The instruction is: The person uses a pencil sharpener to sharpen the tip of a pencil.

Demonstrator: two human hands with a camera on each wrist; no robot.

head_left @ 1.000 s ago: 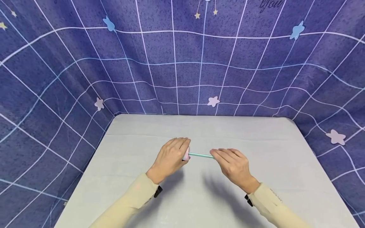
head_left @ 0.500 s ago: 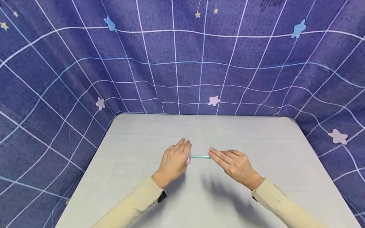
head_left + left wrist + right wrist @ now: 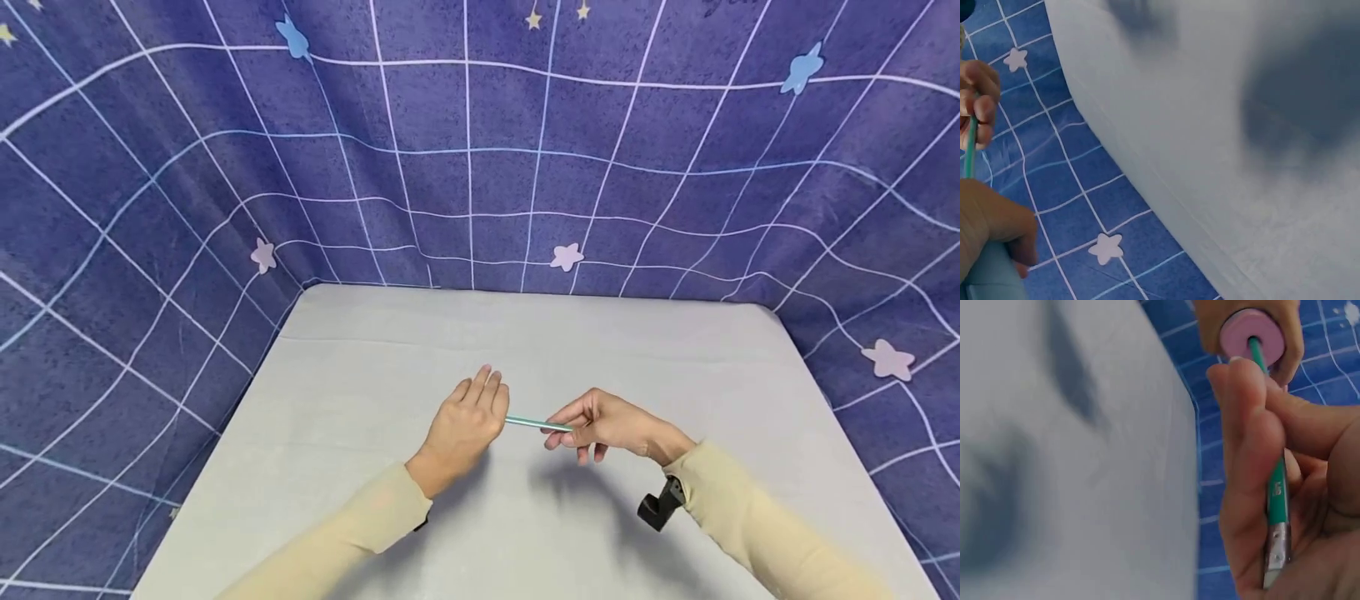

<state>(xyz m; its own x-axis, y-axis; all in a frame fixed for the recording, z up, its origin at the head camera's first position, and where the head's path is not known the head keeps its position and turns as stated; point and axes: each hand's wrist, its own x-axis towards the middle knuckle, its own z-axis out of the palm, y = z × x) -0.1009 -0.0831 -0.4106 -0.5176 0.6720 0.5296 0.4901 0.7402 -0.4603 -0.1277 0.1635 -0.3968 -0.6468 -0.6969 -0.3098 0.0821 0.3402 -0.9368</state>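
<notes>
I count one green pencil (image 3: 1277, 494), held above the table (image 3: 375, 367), and one pink-faced pencil sharpener (image 3: 1235, 331) at the end opposite its metal ferrule, the shaft running into the round hole. Two bare hands show on my feed: left of the pencil, the left hand (image 3: 467, 421) curls its fingers round the sharpener; the right hand (image 3: 607, 423) pinches the shaft near the ferrule. Beneath the pencil spreads that one whitish table; beyond hangs blue gridded curtain fabric (image 3: 420, 108) bearing two light-blue stars (image 3: 802, 68).
</notes>
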